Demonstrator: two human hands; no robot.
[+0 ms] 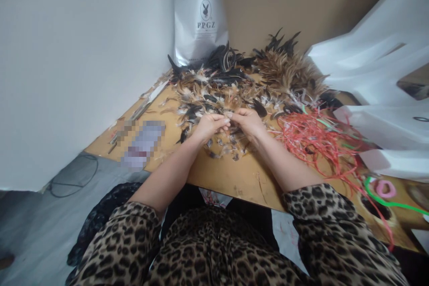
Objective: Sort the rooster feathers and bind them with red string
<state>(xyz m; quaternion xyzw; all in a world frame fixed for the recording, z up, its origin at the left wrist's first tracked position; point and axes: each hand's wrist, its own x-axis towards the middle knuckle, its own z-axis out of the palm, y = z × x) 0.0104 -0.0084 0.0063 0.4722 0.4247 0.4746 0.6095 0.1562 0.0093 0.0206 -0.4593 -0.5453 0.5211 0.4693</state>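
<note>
Over the loose feathers [201,82], my left hand [211,126] and my right hand [247,120] meet with thumbs and fingertips pinched together. A small brownish feather [234,105] shows at the fingertips of both hands; its lower part is hidden by the fingers. Small pale and brown feather bits lie on the wooden table around and below the hands. Long black feathers [224,65] are heaped just beyond. To the right of them rises a thick bundle of brown feathers [284,71] with dark tips.
A tangle of red plastic strips [311,138] lies right of my right hand. A pink ring [385,188] and a green strip [377,196] are at the far right. A silver bag [201,18] stands behind. A blurred-out flat object [144,143] lies on the left of the table [228,176].
</note>
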